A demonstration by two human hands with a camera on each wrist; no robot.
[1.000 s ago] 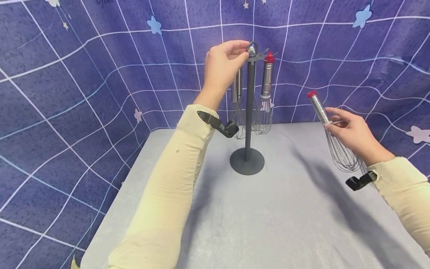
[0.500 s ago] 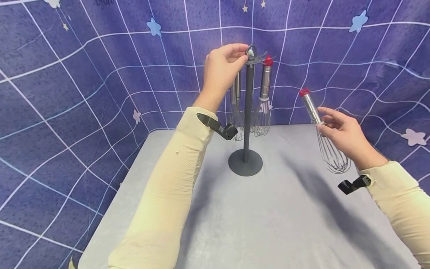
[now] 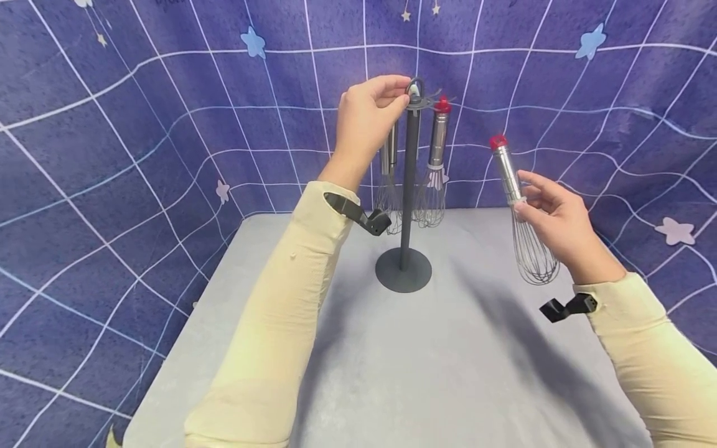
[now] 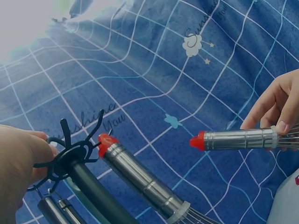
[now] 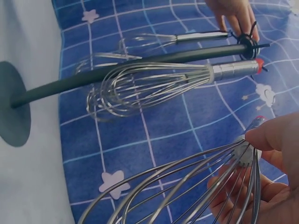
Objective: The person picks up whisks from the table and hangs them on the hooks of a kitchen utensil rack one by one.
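A dark grey utensil stand (image 3: 409, 186) with a round base rises from the table. My left hand (image 3: 366, 115) pinches the ring at its top between thumb and fingers. A red-capped whisk (image 3: 439, 140) hangs from a hook on the stand's right side, and plain steel-handled whisks (image 3: 388, 152) hang behind and to the left, partly covered by my left hand and the pole. To the right, apart from the stand, my right hand (image 3: 551, 218) grips a second red-capped whisk (image 3: 508, 171) near the collar, its cap up and its wires down. Curved hooks (image 4: 96, 123) ring the stand's top in the left wrist view.
The table (image 3: 392, 367) is pale grey. A blue-purple curtain (image 3: 291, 81) with white grid lines and stars hangs behind it and at both sides. Each sleeve cuff carries a black camera mount (image 3: 364, 214).
My right hand has moved left with its whisk, nearer the stand, and the whisk has turned more upright. My left hand keeps its hold on the ring.
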